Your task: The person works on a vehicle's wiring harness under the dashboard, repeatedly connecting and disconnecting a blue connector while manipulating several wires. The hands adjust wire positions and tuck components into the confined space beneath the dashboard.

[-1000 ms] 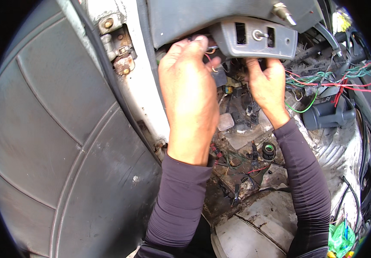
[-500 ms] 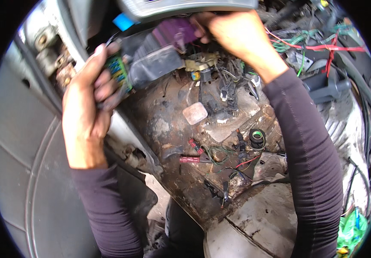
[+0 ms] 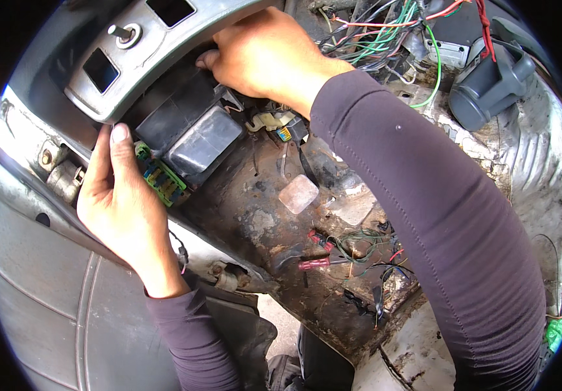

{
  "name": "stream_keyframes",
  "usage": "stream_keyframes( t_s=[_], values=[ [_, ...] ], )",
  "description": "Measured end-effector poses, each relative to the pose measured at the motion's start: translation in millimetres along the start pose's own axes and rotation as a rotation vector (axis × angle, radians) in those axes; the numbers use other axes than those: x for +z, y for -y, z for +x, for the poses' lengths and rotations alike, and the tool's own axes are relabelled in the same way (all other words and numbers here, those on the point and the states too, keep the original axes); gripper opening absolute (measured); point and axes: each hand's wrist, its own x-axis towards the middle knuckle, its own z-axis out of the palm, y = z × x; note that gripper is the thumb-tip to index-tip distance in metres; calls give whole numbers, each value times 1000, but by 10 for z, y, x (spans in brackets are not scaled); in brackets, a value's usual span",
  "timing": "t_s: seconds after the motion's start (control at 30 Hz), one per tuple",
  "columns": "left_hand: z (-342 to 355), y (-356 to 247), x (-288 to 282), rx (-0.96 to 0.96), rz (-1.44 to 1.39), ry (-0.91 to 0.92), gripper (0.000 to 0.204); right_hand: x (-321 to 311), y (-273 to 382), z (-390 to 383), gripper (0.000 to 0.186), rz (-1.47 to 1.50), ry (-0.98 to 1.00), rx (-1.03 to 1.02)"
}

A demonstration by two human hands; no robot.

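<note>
My left hand (image 3: 124,202) reaches up, thumb and forefinger closed together at the lower corner of a grey dashboard panel (image 3: 193,32). The panel has two square holes and a metal stud. My right hand (image 3: 268,55) is under the panel's lower edge, thumb bent and fingers curled; the fingertips and whatever they hold are hidden. Between the hands sits a black plastic box (image 3: 204,140) with a smooth, shiny cover. A green fuse board (image 3: 160,179) lies beside it, close to my left fingers.
On the rusty floor are a red-handled screwdriver (image 3: 315,264), a pale square pad (image 3: 298,194) and thin wires (image 3: 362,247). A bundle of green and red wires (image 3: 385,39) hangs at the upper right near a dark grey plastic housing (image 3: 489,91). The grey door (image 3: 40,287) stands at left.
The view has shifted, showing more of the panel's face. My left fingertips have come from beside the fuse board to the panel's corner. My right hand remains under the panel.
</note>
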Motion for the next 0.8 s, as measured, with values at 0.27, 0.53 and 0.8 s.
stream_keyframes(
  t_s=[0.27,0.53,0.8],
  values=[
    [83,-53,57,-79,31,43,37,192,-226,27,27,-216,-153,-151],
    [69,-23,26,-175,-146,118,32,-43,-293,118,28,-196,159,-33],
    [-41,-142,-102,-232,-90,218,38,-139,-93,146,34,-341,246,-12]
  ],
)
